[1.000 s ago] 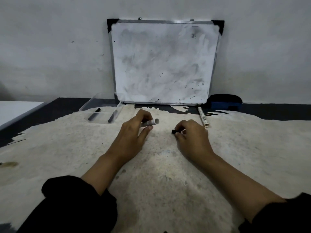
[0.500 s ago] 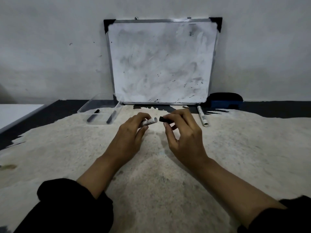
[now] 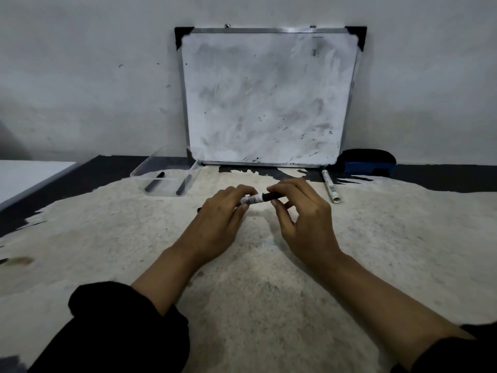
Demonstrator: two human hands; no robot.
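Black sleeves framed the near edge of a worn, pale-surfaced table, where both forearms reached forward and met at the middle. The left hand was curled round a white printed marker barrel, fingers over the top and thumb beneath. The right hand pinched a black plastic cap between thumb and fingertips, its other fingers loosely spread. Barrel and cap lay on one line just above the table, running left to right and rising slightly toward the right, with the cap meeting the barrel's right end. The closing push, by this reading, would run along that axis, each hand toward the other. Whether the cap was fully seated could not be made out. Most of the barrel was hidden inside the left hand, with only a dark tip showing at that hand's left edge. Beyond the right hand a second white marker lay on the table, pointing away. To the far left a clear plastic tray held two black pens. A smudged whiteboard leaned on the grey wall, with a blue-and-black eraser at its right foot.
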